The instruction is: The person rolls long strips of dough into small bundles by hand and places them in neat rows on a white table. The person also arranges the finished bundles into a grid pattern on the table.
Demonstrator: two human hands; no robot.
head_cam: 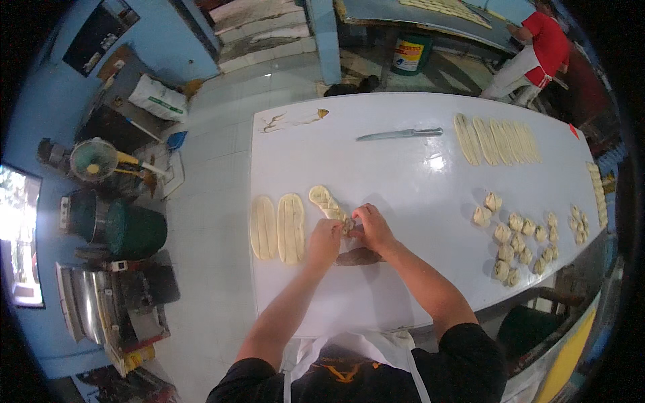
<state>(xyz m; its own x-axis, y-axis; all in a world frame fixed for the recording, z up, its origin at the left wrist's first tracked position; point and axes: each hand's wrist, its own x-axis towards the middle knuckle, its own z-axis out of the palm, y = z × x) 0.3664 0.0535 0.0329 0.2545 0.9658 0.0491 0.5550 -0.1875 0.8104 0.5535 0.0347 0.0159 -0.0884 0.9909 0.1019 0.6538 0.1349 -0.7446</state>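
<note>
A partly plaited dough piece (pixel 326 202) lies slanted on the white table (pixel 312 161), its rounded end pointing away from me. My left hand (pixel 325 241) pinches its near end from the left. On the other side, the fingers of my right hand (pixel 374 227) grip the same end, and the fingertips partly hide the dough there. Just left of my hands are two flat oval dough pieces with lengthwise cuts, one (pixel 291 228) closer and the other (pixel 263 227) by the table's left edge. A brown patch (pixel 360 257) shows on the table below my hands.
A knife (pixel 399 134) lies farther back. Several long dough strips (pixel 496 140) stand in a row at the far right. Nearer, several knotted dough pieces (pixel 518 243) are grouped. A person in red (pixel 546 43) works at another table (pixel 373 12). Bins (pixel 136 229) line the left wall.
</note>
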